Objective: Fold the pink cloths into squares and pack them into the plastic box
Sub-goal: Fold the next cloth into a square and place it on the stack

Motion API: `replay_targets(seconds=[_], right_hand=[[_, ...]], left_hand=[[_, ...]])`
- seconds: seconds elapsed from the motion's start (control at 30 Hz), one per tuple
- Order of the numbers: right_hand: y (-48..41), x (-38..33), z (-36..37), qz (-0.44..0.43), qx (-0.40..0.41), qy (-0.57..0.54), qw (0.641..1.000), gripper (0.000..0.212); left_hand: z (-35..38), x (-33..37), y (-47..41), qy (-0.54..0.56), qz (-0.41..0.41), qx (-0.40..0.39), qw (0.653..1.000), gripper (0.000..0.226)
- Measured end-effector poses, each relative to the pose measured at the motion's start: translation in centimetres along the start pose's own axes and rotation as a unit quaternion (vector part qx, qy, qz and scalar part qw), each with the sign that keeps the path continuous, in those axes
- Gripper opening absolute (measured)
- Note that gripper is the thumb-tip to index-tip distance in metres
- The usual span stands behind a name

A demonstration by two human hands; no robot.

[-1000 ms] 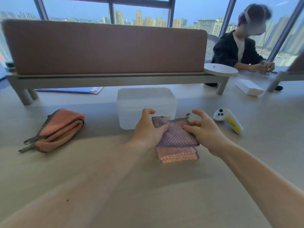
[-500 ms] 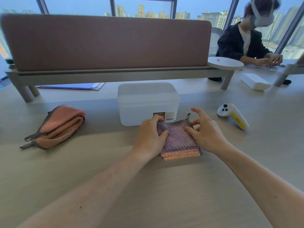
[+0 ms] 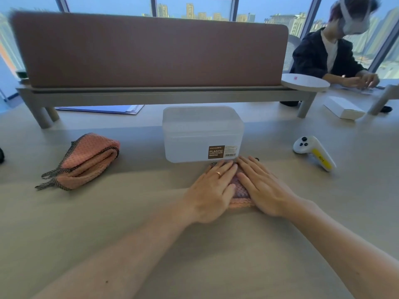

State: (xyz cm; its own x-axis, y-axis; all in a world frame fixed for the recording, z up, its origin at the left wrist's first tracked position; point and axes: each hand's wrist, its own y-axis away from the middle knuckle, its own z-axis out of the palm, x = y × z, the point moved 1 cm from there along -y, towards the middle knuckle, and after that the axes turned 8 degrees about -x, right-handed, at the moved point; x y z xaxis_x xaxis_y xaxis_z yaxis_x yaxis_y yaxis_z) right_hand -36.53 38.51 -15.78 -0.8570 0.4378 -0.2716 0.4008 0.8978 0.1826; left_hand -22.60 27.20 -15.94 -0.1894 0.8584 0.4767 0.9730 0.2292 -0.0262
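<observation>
- Left hand and right hand lie flat, fingers straight, pressing the folded pink cloth.
- I judge the step is flattening the square; next it needs a grip and an open box.
- Plastic box at 12 o'clock: lid seems on, inside looks empty.
- Second cloth waits at 9 o'clock.

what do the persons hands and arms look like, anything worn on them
Two bare hands, no gloves. The left hand wears a thin gold-coloured ring on one finger; the right hand shows no ring. The left forearm and right forearm are uncovered as far as the frame shows, with no sleeve, watch or bracelet in view.
</observation>
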Motion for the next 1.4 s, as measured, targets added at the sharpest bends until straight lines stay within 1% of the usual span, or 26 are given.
replay_targets(seconds=[0.07, 0.1, 0.13, 0.17, 0.23, 0.3, 0.33, 0.4, 0.43, 0.5, 0.57, 0.63, 0.7, 0.73, 0.77, 0.8, 0.83, 0.87, 0.93, 1.0, 1.07, 1.17, 1.23, 1.27, 1.33, 1.4], right_hand=[[0.0, 0.4, 0.1, 0.01, -0.008, 0.014, 1.0, 0.066], [0.0, 0.5, 0.0, 0.013, -0.012, 0.018, 1.0, 0.067], [0.0, 0.4, -0.1, 0.014, -0.016, 0.019, 1.0, 0.067], [0.1, 0.3, -0.2, 0.014, -0.02, 0.02, 1.0, 0.069], [0.4, 0.2, -0.2, 0.013, -0.021, 0.027, 0.999, 0.075], [0.8, 0.2, -0.5, 0.013, 0.008, 0.034, 0.999, 0.084], [1.0, 0.0, -0.8, 0.015, 0.034, 0.034, 0.999, 0.089], [1.0, -0.7, -1.3, 0.012, 0.101, 0.031, 0.994, 0.088], [1.0, -1.3, -1.5, 0.005, 0.129, 0.034, 0.991, 0.086], [0.8, -2.8, -1.6, -0.026, 0.166, 0.039, 0.985, 0.081], [0.6, -4.4, -1.5, -0.063, 0.177, 0.03, 0.982, 0.075], [0.3, -6.0, -1.3, -0.096, 0.185, 0.015, 0.978, 0.071], [0.0, -7.6, -1.3, -0.122, 0.203, 0.004, 0.971, 0.067], [-0.3, -8.4, -1.3, -0.133, 0.212, 0.004, 0.968, 0.065], [-0.5, -9.0, -1.3, -0.143, 0.217, 0.009, 0.966, 0.064], [-0.9, -9.5, -1.3, -0.15, 0.217, 0.016, 0.964, 0.063], [-1.4, -9.8, -1.3, -0.152, 0.213, 0.022, 0.965, 0.064], [-2.0, -10.0, -1.5, -0.145, 0.204, 0.021, 0.968, 0.065], [-3.0, -9.9, -1.8, -0.112, 0.182, 0.011, 0.977, 0.066], [-3.9, -9.3, -2.1, -0.074, 0.166, 0.012, 0.983, 0.07], [-4.1, -8.6, -2.3, -0.047, 0.158, 0.006, 0.986, 0.074], [-3.7, -8.5, -2.6, -0.034, 0.162, -0.014, 0.986, 0.072], [-3.2, -9.6, -2.8, -0.058, 0.17, -0.022, 0.983, 0.068], [-2.9, -10.6, -3.0, -0.082, 0.176, -0.034, 0.98, 0.065], [-2.8, -13.2, -3.9, -0.133, 0.191, -0.086, 0.969, 0.057], [-3.1, -16.6, -5.6, -0.183, 0.215, -0.166, 0.945, 0.042]], left_hand=[[-3.0, -2.4, 1.4, 0.07, -0.023, 0.04, 0.996, 0.053], [-5.0, -4.2, 2.7, 0.076, -0.044, 0.071, 0.994, 0.052], [-7.0, -6.1, 4.3, 0.053, -0.06, 0.112, 0.99, 0.048], [-9.0, -7.9, 6.2, 0.004, -0.067, 0.154, 0.986, 0.04], [-12.1, -10.8, 10.3, -0.09, -0.061, 0.208, 0.972, 0.018], [-13.9, -12.9, 13.3, -0.139, -0.076, 0.217, 0.963, 0.018], [-14.5, -14.0, 14.5, -0.144, -0.113, 0.225, 0.957, 0.019], [-15.6, -16.2, 16.3, -0.144, -0.188, 0.247, 0.94, 0.02], [-15.8, -17.1, 16.8, -0.135, -0.212, 0.242, 0.937, 0.02], [-15.6, -18.4, 17.4, -0.116, -0.238, 0.197, 0.944, 0.023], [-15.2, -18.9, 17.5, -0.11, -0.245, 0.166, 0.949, 0.023], [-15.2, -19.3, 17.5, -0.112, -0.25, 0.193, 0.942, 0.024], [-15.6, -20.0, 17.4, -0.111, -0.282, 0.226, 0.926, 0.043], [-15.8, -20.5, 17.4, -0.103, -0.309, 0.224, 0.919, 0.051], [-15.9, -21.0, 17.3, -0.092, -0.33, 0.217, 0.914, 0.052], [-16.0, -21.4, 17.2, -0.078, -0.344, 0.208, 0.912, 0.045], [-16.1, -21.6, 17.1, -0.064, -0.349, 0.208, 0.912, 0.034], [-16.3, -21.6, 16.9, -0.048, -0.346, 0.219, 0.911, 0.024], [-17.0, -21.1, 16.6, -0.026, -0.328, 0.269, 0.905, 0.017], [-18.0, -20.5, 16.4, -0.035, -0.301, 0.309, 0.902, 0.019], [-19.2, -20.0, 16.4, -0.067, -0.264, 0.315, 0.909, 0.021], [-20.9, -19.3, 16.4, -0.139, -0.207, 0.315, 0.916, 0.023], [-22.1, -18.3, 16.0, -0.183, -0.155, 0.312, 0.919, 0.021], [-22.8, -17.3, 15.6, -0.188, -0.126, 0.312, 0.923, 0.019], [-24.2, -14.4, 14.9, -0.168, -0.074, 0.3, 0.936, 0.018], [-25.4, -11.0, 14.2, -0.115, -0.033, 0.239, 0.964, 0.016]])
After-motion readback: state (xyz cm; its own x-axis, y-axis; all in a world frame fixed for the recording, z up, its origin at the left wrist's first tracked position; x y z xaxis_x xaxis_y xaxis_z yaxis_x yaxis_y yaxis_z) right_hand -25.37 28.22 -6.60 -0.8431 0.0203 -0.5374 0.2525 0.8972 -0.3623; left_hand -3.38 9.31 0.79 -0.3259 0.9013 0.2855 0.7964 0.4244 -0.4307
